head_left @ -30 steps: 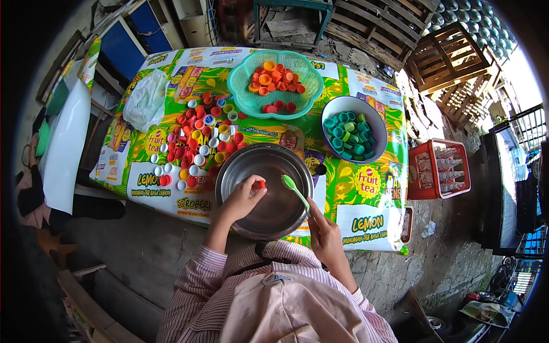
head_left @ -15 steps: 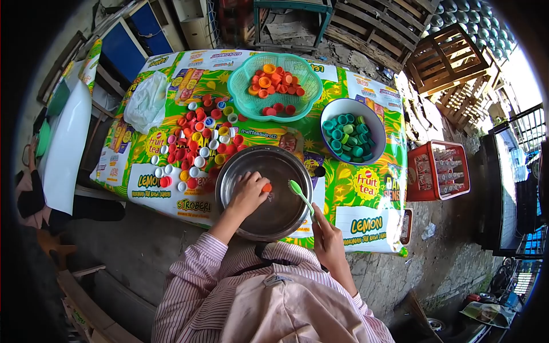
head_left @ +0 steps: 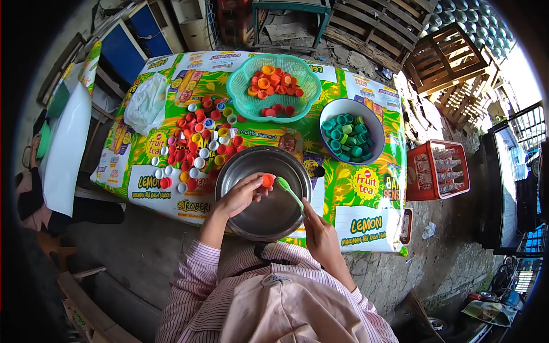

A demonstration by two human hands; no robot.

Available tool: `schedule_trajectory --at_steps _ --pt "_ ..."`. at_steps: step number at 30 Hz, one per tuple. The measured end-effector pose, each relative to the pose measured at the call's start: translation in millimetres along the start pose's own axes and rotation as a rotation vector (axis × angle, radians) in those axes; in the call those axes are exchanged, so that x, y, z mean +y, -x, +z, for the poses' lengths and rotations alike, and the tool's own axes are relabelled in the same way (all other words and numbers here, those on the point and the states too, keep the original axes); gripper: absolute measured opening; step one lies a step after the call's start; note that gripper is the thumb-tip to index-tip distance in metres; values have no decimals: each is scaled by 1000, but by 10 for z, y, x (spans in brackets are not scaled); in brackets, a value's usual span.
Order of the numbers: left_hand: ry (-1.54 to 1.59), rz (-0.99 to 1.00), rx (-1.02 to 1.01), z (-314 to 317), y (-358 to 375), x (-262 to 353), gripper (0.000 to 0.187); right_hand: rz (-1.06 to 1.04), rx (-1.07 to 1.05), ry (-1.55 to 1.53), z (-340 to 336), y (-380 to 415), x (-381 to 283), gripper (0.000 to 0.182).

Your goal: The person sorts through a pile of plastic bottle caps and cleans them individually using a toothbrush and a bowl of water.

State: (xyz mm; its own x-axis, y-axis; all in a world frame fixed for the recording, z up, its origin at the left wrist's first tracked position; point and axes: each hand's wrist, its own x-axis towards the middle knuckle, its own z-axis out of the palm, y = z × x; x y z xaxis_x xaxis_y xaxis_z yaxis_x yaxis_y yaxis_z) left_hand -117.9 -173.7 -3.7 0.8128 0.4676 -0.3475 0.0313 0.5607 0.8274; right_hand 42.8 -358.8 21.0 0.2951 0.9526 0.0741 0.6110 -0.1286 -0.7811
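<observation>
My left hand [head_left: 243, 195] holds an orange-red bottle cap [head_left: 267, 180] between its fingertips, above the metal bowl [head_left: 229, 166]. In my right hand [head_left: 320, 231], at the bowl's right edge, is the handle of a green brush [head_left: 292, 193]. The brush's head is close to the cap; whether they touch I cannot tell. Mixed red, white and yellow caps [head_left: 197, 146] lie loose on the table left of the bowl. Behind it, a teal basket [head_left: 237, 86] contains orange and red caps. A white bowl with a blue rim [head_left: 373, 117] holds green and teal caps.
The table's patterned cover [head_left: 366, 220] bears a crumpled plastic bag [head_left: 146, 103] at the left and a small black cap [head_left: 319, 171] beside the metal bowl. A red crate [head_left: 420, 171] stands right of the table. Wooden pallets are farther back. Someone's arm shows at the far left.
My left hand has risen from inside the metal bowl and turned, with the orange-red cap in its fingertips. My right hand has moved left with the brush, bringing its head nearer the cap.
</observation>
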Motion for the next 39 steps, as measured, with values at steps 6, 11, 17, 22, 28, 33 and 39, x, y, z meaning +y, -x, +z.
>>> schedule_trajectory --at_steps 6,11,17,22,28,33,39 --pt "107 19 -65 -12 22 -123 27 -77 -10 38 24 -101 -56 51" --pt "116 38 -61 43 37 -103 31 11 -33 23 -57 -113 -109 49" --pt "88 64 -86 44 25 -112 30 -91 -39 187 -28 -92 -67 53" --pt "-14 50 -65 32 18 -148 27 -43 -49 175 -75 -48 -65 51" --pt "0 81 -90 32 2 -104 24 -81 -3 120 -126 -113 -146 49" --pt "-168 208 -38 76 -8 14 19 -48 -24 166 -90 -124 -138 48" --pt "-278 346 69 120 -54 -11 19 132 -182 -42 -63 -69 -93 43"
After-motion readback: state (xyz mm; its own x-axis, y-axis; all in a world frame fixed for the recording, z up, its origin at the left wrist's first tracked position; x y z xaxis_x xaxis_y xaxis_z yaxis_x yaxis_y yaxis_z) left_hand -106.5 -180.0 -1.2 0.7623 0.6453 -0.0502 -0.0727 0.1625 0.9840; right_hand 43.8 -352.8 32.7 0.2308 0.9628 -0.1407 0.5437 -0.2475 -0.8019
